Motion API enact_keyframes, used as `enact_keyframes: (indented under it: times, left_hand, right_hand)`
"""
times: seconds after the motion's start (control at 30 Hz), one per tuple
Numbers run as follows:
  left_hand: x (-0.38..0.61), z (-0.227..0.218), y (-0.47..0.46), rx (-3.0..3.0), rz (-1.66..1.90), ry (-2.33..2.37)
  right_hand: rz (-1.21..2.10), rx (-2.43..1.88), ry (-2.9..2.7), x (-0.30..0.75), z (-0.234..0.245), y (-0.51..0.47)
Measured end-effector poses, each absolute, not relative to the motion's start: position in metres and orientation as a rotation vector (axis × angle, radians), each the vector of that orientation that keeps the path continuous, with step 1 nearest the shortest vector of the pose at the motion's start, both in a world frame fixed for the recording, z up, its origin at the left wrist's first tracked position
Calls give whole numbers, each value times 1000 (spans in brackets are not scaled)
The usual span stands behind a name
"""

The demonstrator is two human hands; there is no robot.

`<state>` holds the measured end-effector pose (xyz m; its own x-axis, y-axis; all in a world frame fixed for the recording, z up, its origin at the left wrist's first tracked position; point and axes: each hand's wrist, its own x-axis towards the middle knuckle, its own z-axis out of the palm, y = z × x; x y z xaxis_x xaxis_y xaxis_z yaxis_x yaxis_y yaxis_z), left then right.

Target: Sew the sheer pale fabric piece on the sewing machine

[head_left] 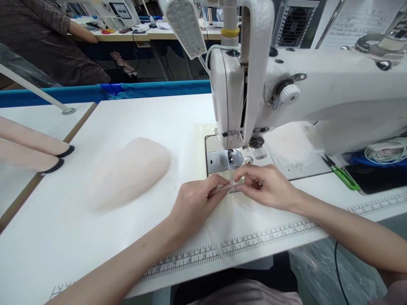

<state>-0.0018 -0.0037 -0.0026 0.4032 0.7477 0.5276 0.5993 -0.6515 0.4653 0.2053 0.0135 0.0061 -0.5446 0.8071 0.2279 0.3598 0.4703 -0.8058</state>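
A white sewing machine (286, 93) stands on the white table, its needle and presser foot (232, 157) over a metal plate. Just in front of the foot, my left hand (193, 203) and my right hand (267, 186) meet, both pinching the edge of a thin, sheer pale fabric piece (233, 186). The rest of that fabric lies flat towards me over the table. A soft pile of pale pink sheer fabric (130, 173) rests to the left of my left hand.
Green-handled thread snips (341, 173) lie right of the machine bed, by a coiled white cable (386, 150). A printed ruler (241, 243) runs along the table's front edge. At far left lie pale stockinged leg forms with black toes (59, 157). Another person sits at the back left.
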Motion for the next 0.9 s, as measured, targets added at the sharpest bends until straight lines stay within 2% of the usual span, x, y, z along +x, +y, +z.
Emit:
enact_keyframes:
  times: [0.4, 0.47, 0.6, 0.67, 0.8, 0.9]
  left_hand:
    - [0, -1, -8, 2620, 1124, 1171]
    - [1, 0, -10, 2551, 1096, 1211]
    - [2, 2, -11, 2456, 1006, 1232]
    - [2, 2, -11, 2543, 1029, 1143]
    - [1, 0, -11, 2612, 1126, 1032]
    - [0, 2, -12, 2497, 1068, 1101]
  right_hand:
    - [732, -853, -2053, 203, 5, 11]
    - [532, -803, -2096, 205, 3, 11]
    - [-87, -532, -2270, 210, 1, 12]
    - [-238, -402, -2369, 212, 4, 13]
    - [-286, -320, -2500, 215, 13, 11]
    - [-232, -326, -2470, 216, 13, 10]
